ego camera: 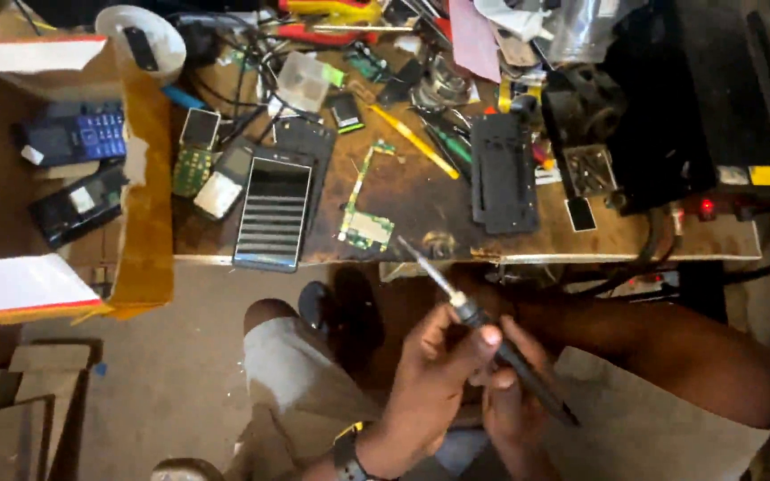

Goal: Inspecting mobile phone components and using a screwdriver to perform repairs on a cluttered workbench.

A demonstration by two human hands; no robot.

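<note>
Both my hands hold a soldering iron (470,312) over my lap, just below the workbench's front edge. Its black handle slants down to the right and its thin metal tip points up-left toward the bench. My left hand (434,374), with a watch at the wrist, pinches the iron near the collar. My right hand (511,405) wraps the handle lower down. Nearest the tip on the bench lies a long green circuit board (363,218).
On the worn wooden workbench (421,191) lie a smartphone with a striped screen (274,214), a black phone frame (503,174), a yellow-handled tool (413,141), small boards and cables. A cardboard box (140,214) at left holds keypad phones (73,134). A black unit with a red light (706,207) stands right.
</note>
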